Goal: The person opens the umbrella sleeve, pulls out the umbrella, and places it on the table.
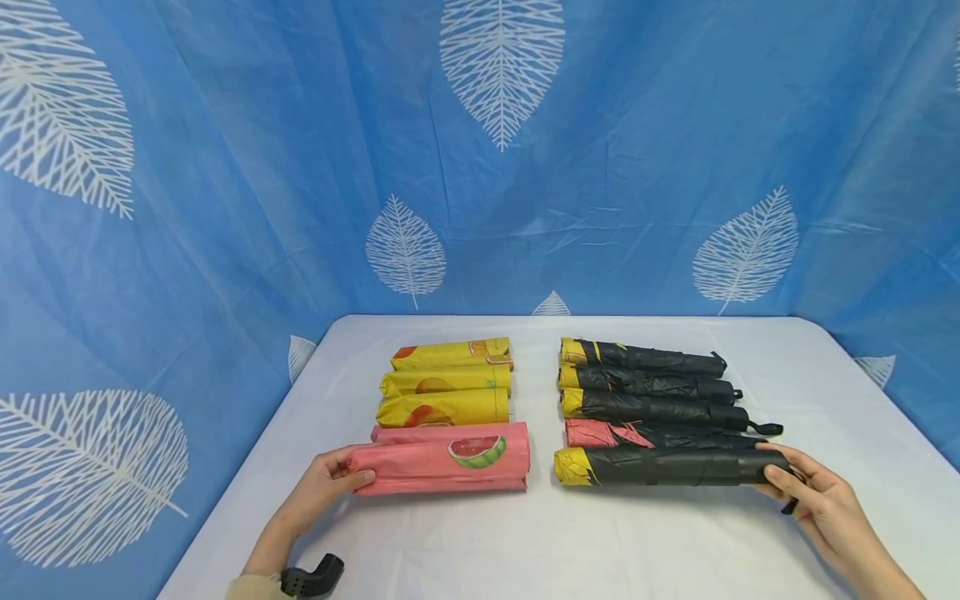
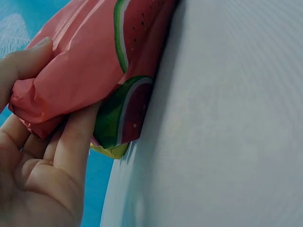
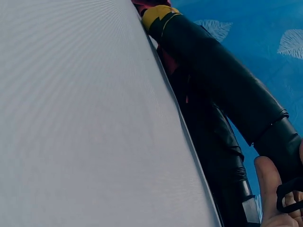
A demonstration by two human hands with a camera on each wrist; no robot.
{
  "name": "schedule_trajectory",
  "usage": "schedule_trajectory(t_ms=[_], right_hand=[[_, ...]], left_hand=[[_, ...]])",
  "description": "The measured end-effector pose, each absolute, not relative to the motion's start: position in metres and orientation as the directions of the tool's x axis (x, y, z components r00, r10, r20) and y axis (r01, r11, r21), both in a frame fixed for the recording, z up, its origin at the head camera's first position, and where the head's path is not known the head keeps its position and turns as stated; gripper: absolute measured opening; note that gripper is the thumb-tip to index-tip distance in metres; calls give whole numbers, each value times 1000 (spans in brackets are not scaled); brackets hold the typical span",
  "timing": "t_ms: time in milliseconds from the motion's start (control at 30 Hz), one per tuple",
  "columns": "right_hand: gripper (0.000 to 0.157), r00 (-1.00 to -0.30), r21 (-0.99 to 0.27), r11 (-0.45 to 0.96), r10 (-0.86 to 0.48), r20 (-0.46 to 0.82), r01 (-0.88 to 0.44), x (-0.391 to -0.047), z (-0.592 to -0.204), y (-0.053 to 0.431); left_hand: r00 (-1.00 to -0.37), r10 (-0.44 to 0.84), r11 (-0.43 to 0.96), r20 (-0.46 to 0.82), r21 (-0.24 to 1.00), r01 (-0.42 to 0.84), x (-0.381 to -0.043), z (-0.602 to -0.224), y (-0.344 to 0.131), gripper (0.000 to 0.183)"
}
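My left hand grips the left end of a pink watermelon-print fabric roll, thumb above and fingers beneath in the left wrist view. Right behind it lies a second pink roll, mostly covered. On the other side, my right hand holds a black folded umbrella by its right end, where a dark wrist loop hangs. Its far end is yellow. In the right wrist view this umbrella slants across another black umbrella, which shows pink at its end in the head view.
Behind the pink rolls, several yellow fruit-print rolls lie in a column. Black umbrellas with yellow ends form a second column at right. The white table has blue leaf-print cloth around its back and sides.
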State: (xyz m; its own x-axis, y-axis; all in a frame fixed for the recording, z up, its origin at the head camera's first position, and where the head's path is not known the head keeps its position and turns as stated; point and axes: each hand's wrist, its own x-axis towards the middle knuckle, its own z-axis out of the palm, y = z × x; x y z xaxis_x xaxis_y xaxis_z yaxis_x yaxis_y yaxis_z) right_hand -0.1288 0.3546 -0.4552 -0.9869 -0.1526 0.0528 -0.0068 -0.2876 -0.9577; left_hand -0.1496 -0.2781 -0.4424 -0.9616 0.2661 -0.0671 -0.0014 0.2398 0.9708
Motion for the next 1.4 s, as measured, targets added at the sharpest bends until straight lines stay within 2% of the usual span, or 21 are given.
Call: schedule_trajectory(t_ms=[200, 300, 367, 433, 533, 600, 900, 1233, 1400], right_hand=[[43, -989, -970, -243, -150, 12, 25, -131, -457, 359], [40, -992, -989, -139, -120, -42, 58, -133, -458, 363], [35, -992, -995, 4, -82, -96, 96, -134, -458, 366], [35, -988, -966, 219, -36, -148, 137, -135, -458, 369], [52, -979, -858, 480, 13, -205, 186, -136, -457, 371], [60, -976, -796, 575, 26, -217, 192, -136, -457, 371], [74, -985, -718, 678, 50, -165, 155, -136, -455, 368], [62, -1000, -615, 788, 26, 5, 17, -132, -448, 363], [64, -998, -566, 824, 52, 29, 26, -133, -446, 366]], left_hand=[[-962, 253, 239, -100, 970, -38, -150, -443, -277, 51], [-960, 258, 233, -111, 971, -49, -150, -443, -277, 53], [-957, 264, 235, -118, 970, -54, -150, -444, -278, 54], [-956, 266, 242, -124, 968, -58, -150, -444, -277, 54], [-955, 263, 253, -134, 965, -66, -150, -446, -277, 54], [-956, 263, 256, -133, 964, -64, -149, -447, -276, 53], [-960, 258, 279, -110, 960, -34, -148, -449, -274, 52], [-966, 228, 443, -124, 896, -10, -148, -444, -275, 54], [-958, 251, 459, -139, 888, -8, -146, -439, -284, 56]])
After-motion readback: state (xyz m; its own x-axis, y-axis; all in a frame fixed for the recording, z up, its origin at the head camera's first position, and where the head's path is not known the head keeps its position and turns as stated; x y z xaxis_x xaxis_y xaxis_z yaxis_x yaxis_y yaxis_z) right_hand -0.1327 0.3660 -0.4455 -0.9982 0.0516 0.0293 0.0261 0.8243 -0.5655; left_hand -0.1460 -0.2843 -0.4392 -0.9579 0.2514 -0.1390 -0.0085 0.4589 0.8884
